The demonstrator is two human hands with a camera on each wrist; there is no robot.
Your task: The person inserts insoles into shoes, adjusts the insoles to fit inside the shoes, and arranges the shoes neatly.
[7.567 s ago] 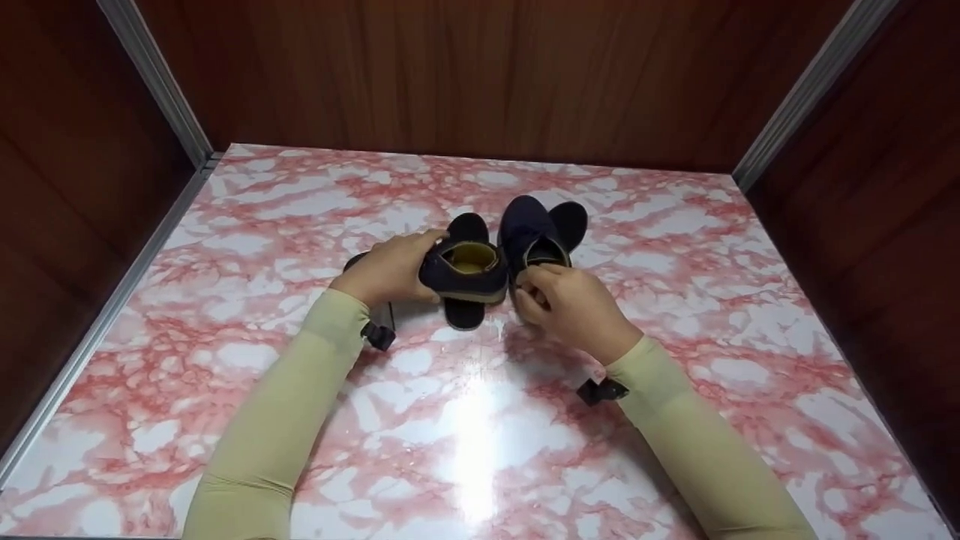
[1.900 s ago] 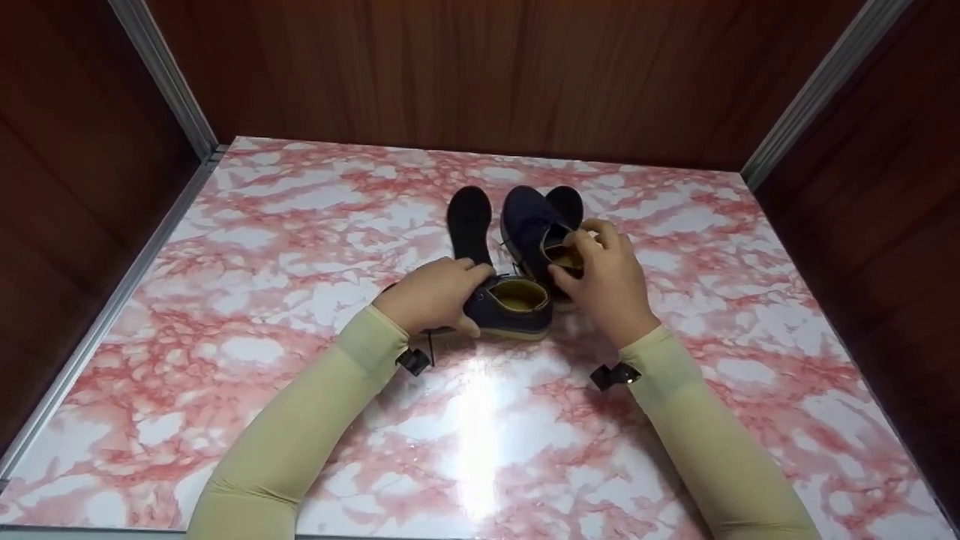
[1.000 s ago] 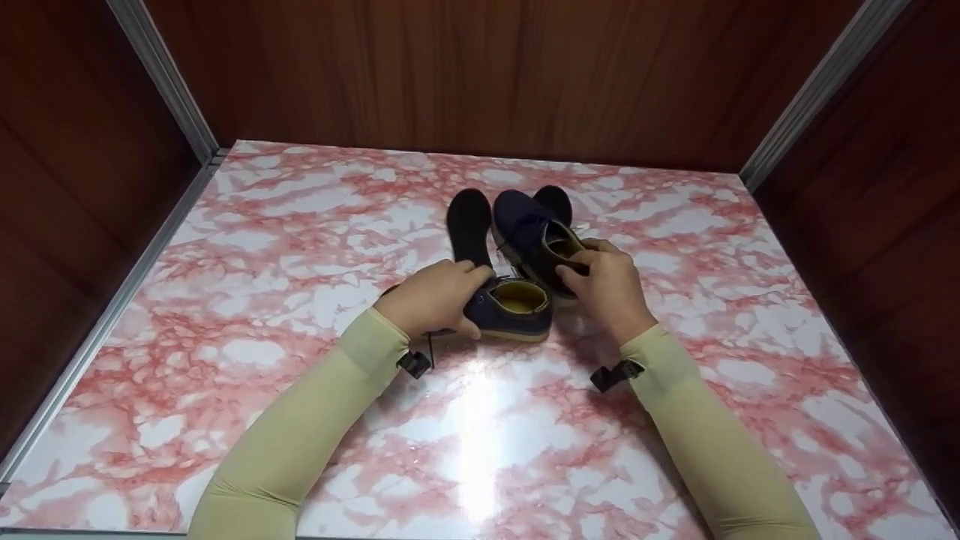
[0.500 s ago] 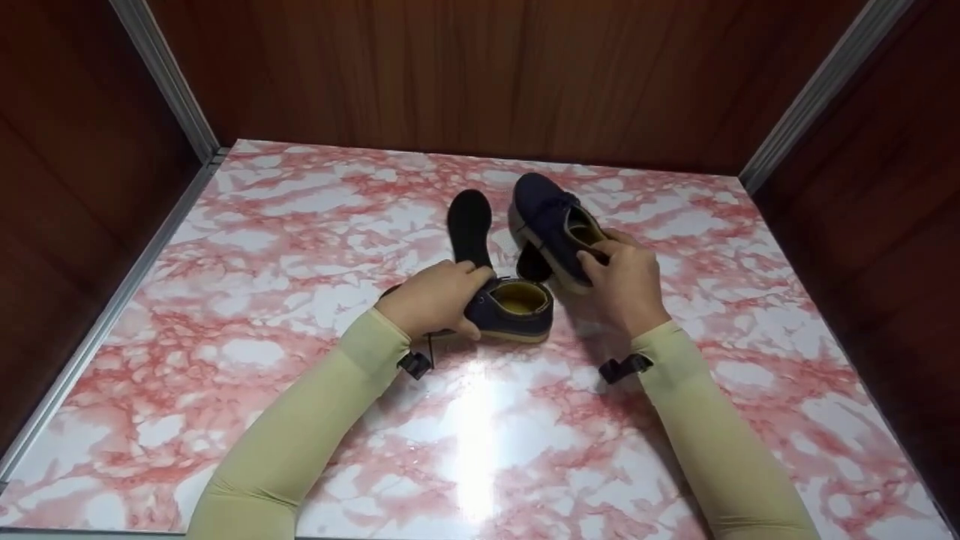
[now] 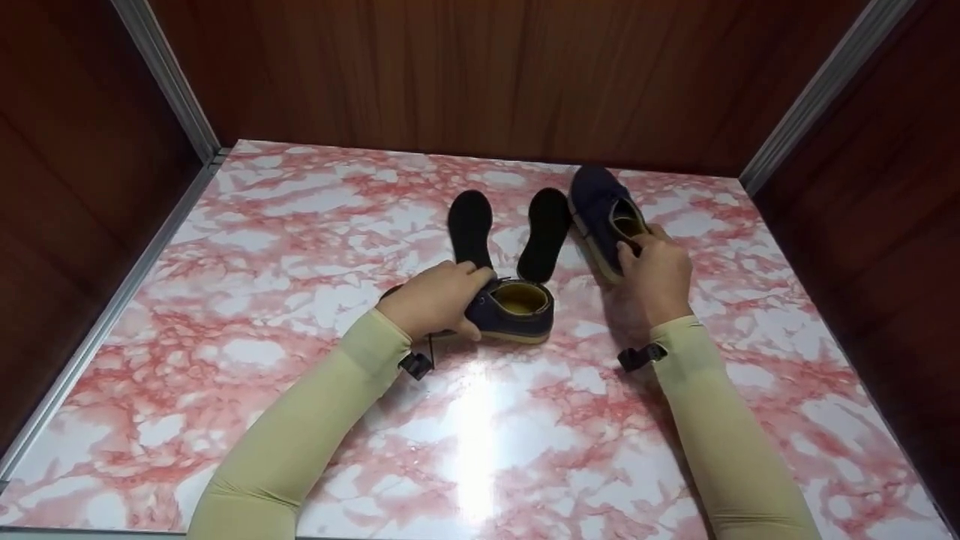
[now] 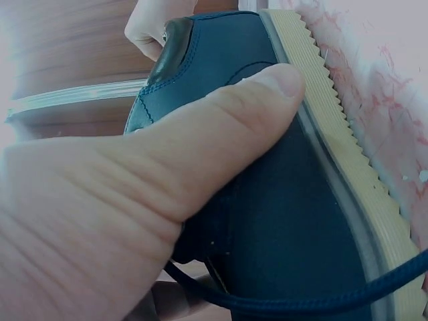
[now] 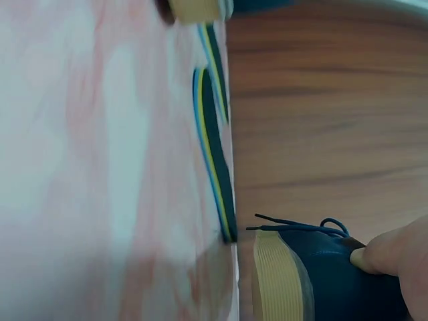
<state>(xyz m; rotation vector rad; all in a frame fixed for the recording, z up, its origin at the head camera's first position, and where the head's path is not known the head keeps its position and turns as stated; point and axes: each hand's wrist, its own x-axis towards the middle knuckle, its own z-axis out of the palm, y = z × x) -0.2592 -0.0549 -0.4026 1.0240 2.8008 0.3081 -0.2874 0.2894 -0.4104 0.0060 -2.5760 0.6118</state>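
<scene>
My left hand [image 5: 439, 300] grips the front part of a navy shoe [image 5: 517, 319], which lies with its heel to the right and its yellowish lining showing. In the left wrist view the thumb [image 6: 254, 100] presses along the shoe's side, above the tan ridged sole [image 6: 334, 127]. My right hand [image 5: 660, 274] pinches the heel collar of the other navy shoe [image 5: 600, 202], toe pointing to the back wall. Between the shoes lies a black insole [image 5: 545, 236]; another black insole [image 5: 470, 225] lies left of it, its near end behind my left hand.
Red-and-white marbled tabletop [image 5: 337, 435] lies under everything. Dark wood panels [image 5: 450, 75] rise at the back and both sides, with metal strips [image 5: 169, 82] at the corners. A loose lace [image 6: 301, 304] trails from the left shoe.
My right hand has taken hold of the right shoe and moved it rightward, uncovering the insole that it overlapped. Earlier, my left hand and its shoe shifted right and nearer; lately they stay put.
</scene>
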